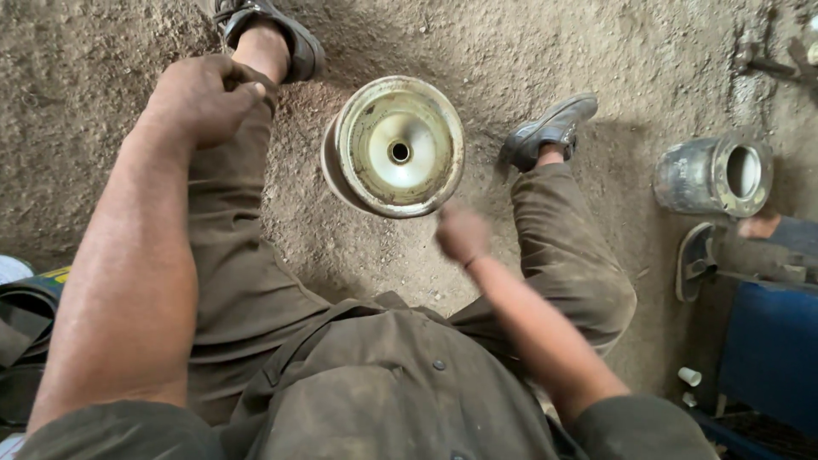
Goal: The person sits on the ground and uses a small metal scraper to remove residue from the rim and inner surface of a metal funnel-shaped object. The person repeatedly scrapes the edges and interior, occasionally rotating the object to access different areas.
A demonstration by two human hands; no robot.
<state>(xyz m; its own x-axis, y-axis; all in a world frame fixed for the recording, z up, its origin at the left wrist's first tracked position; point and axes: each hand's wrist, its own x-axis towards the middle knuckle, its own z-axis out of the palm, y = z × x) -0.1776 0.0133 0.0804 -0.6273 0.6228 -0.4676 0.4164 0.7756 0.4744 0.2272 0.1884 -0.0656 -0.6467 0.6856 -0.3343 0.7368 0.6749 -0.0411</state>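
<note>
Work looked barely begun: blurred right hand (463, 232), grip unclear, was just beside the round cream metal drum (394, 146); left hand (204, 98), fisted, rested apart

Two metal drums (394, 146) (714, 175), two shoes (271, 32) (548, 129), one sandal (696, 260).

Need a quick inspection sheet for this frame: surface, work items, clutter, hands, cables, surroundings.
Surface: dirt floor, loose and dusty.
Job's things: cream metal drum on its side between the feet, hollow face with centre hole facing up.
Clutter: grey cylinder on its side at right; small white cup.
Hands: left hand closed, resting on the left knee; right hand blurred, just below the drum's rim, contact unclear.
Cables: nothing seen.
Surroundings: another person's sandalled foot at right; blue object.
</note>
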